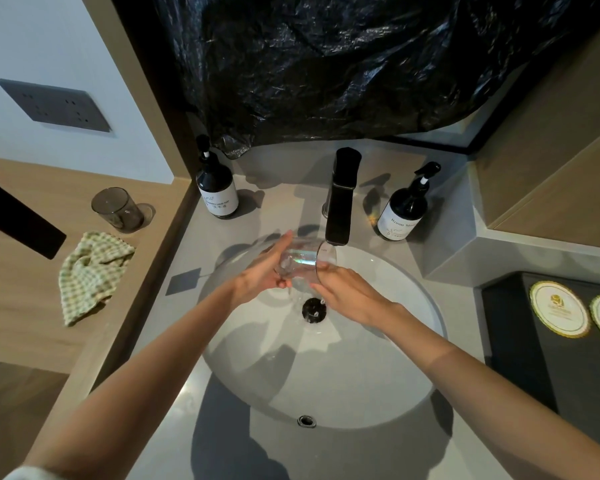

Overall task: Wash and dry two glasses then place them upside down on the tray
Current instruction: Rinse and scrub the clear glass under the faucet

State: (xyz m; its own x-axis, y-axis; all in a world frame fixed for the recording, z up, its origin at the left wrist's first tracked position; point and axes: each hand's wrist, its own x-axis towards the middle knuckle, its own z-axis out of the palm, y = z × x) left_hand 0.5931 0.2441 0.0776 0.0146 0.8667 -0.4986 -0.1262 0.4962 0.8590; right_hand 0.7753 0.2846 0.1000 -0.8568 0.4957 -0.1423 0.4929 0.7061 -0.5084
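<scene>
Both hands meet over the white round sink (388,375), holding a clear glass (302,263) on its side just under the spout of the black faucet (342,199). The glass's mouth points right, toward the spout, and its base points left. The left hand (262,273) cups the base end: its upper fingers lie straight along the far wall of the glass and its lower ones curl in beneath. The right hand (352,297) takes the rim end, thumb on the near wall and fingers tucked under the glass (how far they wrap cannot be told, since the hand's back hides them). Water runs off the glass and falls toward the black drain (314,309) directly below.

The second glass (118,209), smoky grey, stands upright on the wooden counter (25,306) to the left of the basin, well apart from the hands. A green checked cloth (90,271) lies crumpled just in front of it.

On the grey vanity top (361,459), a dark pump bottle (215,190) stands left of the faucet and another pump bottle (404,211) stands right of it, both with white labels. At the right edge sits the black tray (520,358), bearing two round gold-rimmed coasters (558,308) side by side. A crinkled black plastic sheet (326,64) hangs over the wall behind the faucet.
</scene>
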